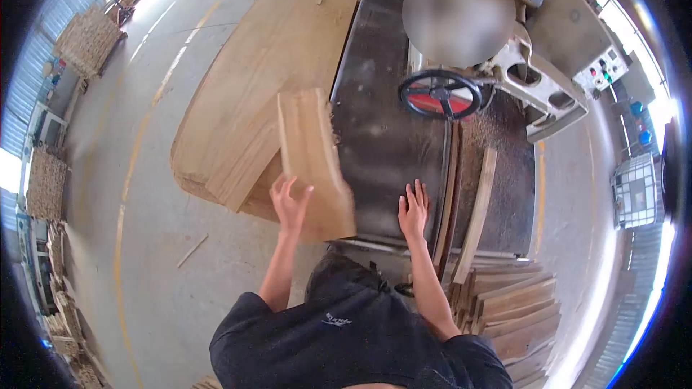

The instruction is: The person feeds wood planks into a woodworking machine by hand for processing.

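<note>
My left hand grips the near left edge of a wooden board, which lies partly over the dark metal machine table and partly over a stack of boards. My right hand rests flat, fingers spread, on the near end of the machine table, holding nothing. The board is pale, with a rough splintered right edge.
A big stack of wooden boards lies left of the machine. A black handwheel and the saw's body sit to the right. Narrow strips lean by the table; cut planks are piled at lower right. Concrete floor on the left.
</note>
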Tool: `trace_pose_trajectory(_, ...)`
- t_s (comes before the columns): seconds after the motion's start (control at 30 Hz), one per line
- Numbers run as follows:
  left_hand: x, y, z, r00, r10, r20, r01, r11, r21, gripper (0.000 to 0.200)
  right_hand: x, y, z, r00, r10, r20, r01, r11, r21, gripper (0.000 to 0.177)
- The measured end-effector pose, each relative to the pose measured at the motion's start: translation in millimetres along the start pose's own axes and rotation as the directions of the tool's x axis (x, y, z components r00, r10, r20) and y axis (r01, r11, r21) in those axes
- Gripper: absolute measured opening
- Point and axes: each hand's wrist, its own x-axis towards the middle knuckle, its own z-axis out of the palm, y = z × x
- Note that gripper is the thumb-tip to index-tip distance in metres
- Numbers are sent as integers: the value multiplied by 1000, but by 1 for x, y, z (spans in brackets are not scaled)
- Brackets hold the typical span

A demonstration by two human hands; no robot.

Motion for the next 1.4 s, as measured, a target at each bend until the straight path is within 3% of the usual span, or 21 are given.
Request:
trace_pose_trajectory(0.07, -33, 38, -20, 889, -421, 179, 458, 816, -354, 44, -26, -6, -6, 998, 25, 59, -28, 998, 51, 45)
trace_pose_trajectory(0.17, -100, 38, -13, 861, -475, 183, 506, 838, -204, 43, -47, -18, -13, 981, 10, 195, -70, 949, 306, 52)
trace_pose_trajectory(0.23, -123, 36, -14, 372, -505, 779, 923, 289, -254, 35, -67, -45, -20, 963, -14, 270, -128, 855, 502, 56)
trace_pose_trajectory(0.33, -110, 60, -38, 395, -430, 812, 857, 491, -157, 34, -88, -77, -41, 976, 2, 219, -74, 945, 318, 63)
trace_pose_trajectory(0.37, -98, 72, -60, 541, -339, 770, 741, 624, -247, 37, -89, -74, -43, 950, 7, 311, -129, 920, 371, 67)
trace_pose_trajectory(0.4, -82, 80, -81, 544, -314, 778, 723, 645, -246, 37, -92, -71, -46, 916, 9, 401, -192, 888, 418, 71)
trace_pose_trajectory(0.43, -64, 86, -100, 525, -162, 835, 767, 517, -381, 46, -83, -71, -64, 765, 63, 641, -501, 684, 530, 76)
trace_pose_trajectory(0.47, -57, 93, -114, 504, -12, 863, 811, 351, -469, 54, -80, -61, -69, 766, 84, 638, -517, 670, 533, 76)
trace_pose_trajectory(0.5, -49, 105, -120, 490, -5, 872, 813, 362, -455, 54, -77, -50, -73, 622, 55, 781, -727, 412, 549, 77)
trace_pose_trajectory(0.53, -35, 117, -119, 541, 188, 820, 601, 596, -533, 73, -69, -51, -82, 479, -44, 877, -867, 131, 480, 77)
trace_pose_trajectory(0.57, -29, 125, -119, 524, 384, 760, 314, 742, -592, 93, -70, -53, -93, 488, -39, 872, -867, -135, 479, 73)
trace_pose_trajectory(0.6, -35, 132, -121, 523, 386, 760, 309, 745, -592, 93, -75, -52, -93, 491, -41, 870, -865, -138, 482, 73)
trace_pose_trajectory(0.67, -42, 150, -116, 398, 94, 913, -165, 986, -29, 128, -84, -38, -81, 635, 261, 728, -731, 509, 455, 65)
trace_pose_trajectory(0.7, -62, 126, -91, 316, 28, 948, -302, 951, 73, 149, -101, -23, -59, 675, 266, 688, -710, 487, 508, 59)
trace_pose_trajectory(0.93, -139, 82, -66, 345, 382, 857, -268, 916, -300, 140, -201, -13, -61, 774, 363, 519, -633, 452, 628, 35)
trace_pose_trajectory(1.03, -131, 93, -56, 298, 413, 861, -203, 909, -365, 128, -209, -31, -87, 915, 404, 9, -358, 799, 484, 31)
trace_pose_trajectory(1.07, -125, 99, -51, 287, 436, 853, -230, 896, -381, 127, -207, -35, -93, 911, 411, 20, -369, 793, 485, 31)
trace_pose_trajectory(1.13, -113, 111, -39, 269, 457, 848, -245, 884, -398, 125, -205, -35, -101, 1000, 25, -2, -24, 967, 254, 32)
trace_pose_trajectory(1.17, -106, 118, -30, 268, 475, 838, -286, 870, -401, 126, -207, -34, -96, 989, -31, 148, -6, 970, 245, 45)
trace_pose_trajectory(1.3, -80, 140, -1, 252, 492, 833, -340, 851, -399, 127, -194, -55, -105, 965, 6, 264, 5, 999, -43, 76)
trace_pose_trajectory(1.4, -59, 147, 18, 232, 466, 854, -329, 864, -382, 126, -180, -47, -96, 970, 42, 238, -41, 999, -9, 78)
